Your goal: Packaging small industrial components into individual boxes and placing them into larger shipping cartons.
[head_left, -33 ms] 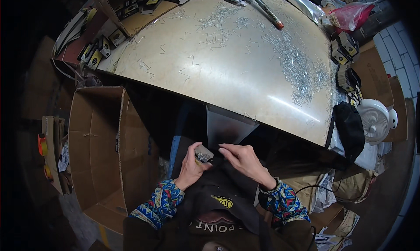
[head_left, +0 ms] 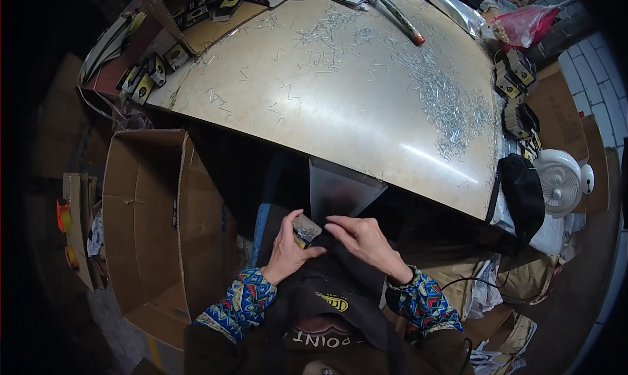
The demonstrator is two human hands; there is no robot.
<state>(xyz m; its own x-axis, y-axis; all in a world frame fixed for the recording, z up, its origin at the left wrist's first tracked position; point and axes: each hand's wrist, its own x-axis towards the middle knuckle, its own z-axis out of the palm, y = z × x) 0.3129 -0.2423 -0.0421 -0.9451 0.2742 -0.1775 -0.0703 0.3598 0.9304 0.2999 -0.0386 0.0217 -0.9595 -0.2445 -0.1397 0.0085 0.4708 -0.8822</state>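
Note:
My left hand [head_left: 286, 253] grips a small box [head_left: 306, 227] above my lap, its thumb stretched along the near side. The box has a see-through part with shiny bent metal pieces inside, and a black-and-yellow part below. Just right of it, my right hand [head_left: 364, 239] is closed in a pinch, fingertips close to the box but apart from it. Whatever those fingertips hold, if anything, is too small to make out. Many bent wire hooks [head_left: 451, 107] lie scattered over the tabletop [head_left: 353, 133] ahead of me.
An open cardboard box [head_left: 147, 205] stands at my left. Small black-and-yellow boxes [head_left: 140, 84] sit at the table's left end, others [head_left: 513, 74] at its right. A white fan [head_left: 558, 182] and a black bag [head_left: 521, 192] are by the right corner. A long tool [head_left: 396, 12] lies across the back.
My left thumb has stretched out to the right, and more of the small box's black-and-yellow part shows. My right hand has barely shifted.

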